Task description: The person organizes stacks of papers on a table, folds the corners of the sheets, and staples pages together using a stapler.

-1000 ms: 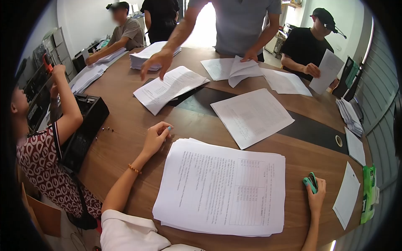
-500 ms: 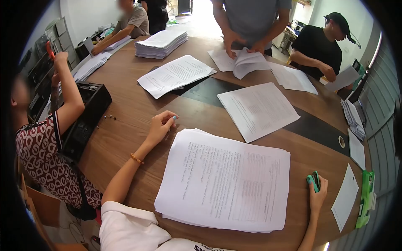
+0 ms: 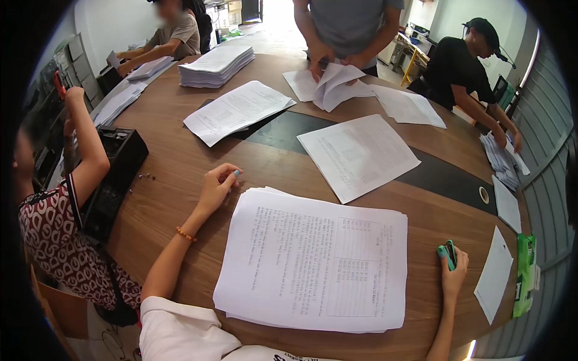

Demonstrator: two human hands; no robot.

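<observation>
A thick stack of printed sheets (image 3: 310, 265) lies on the wooden table in front of me. My left hand (image 3: 218, 183) rests on the table just beyond the stack's upper left corner, its fingers curled together; whether anything small is between them I cannot make out. To the right of the stack, my right hand (image 3: 453, 265) is closed around a small green stapler (image 3: 447, 255). Beyond the stack lie another set of sheets (image 3: 358, 157) and, further left, a stapled-looking bundle of pages (image 3: 238, 112).
Across the table a person's hands (image 3: 328, 65) handle loose sheets (image 3: 337, 87). A tall paper pile (image 3: 217, 67) stands at the back left. At the left is a black case (image 3: 114, 180); at the right are a tape roll (image 3: 483, 194), a green packet (image 3: 525, 275) and a lone sheet (image 3: 495, 277).
The person across has drawn back a reaching hand and now handles sheets with both hands. The person at right has lowered a sheet to the right-hand papers. My hands keep nearly the same pose.
</observation>
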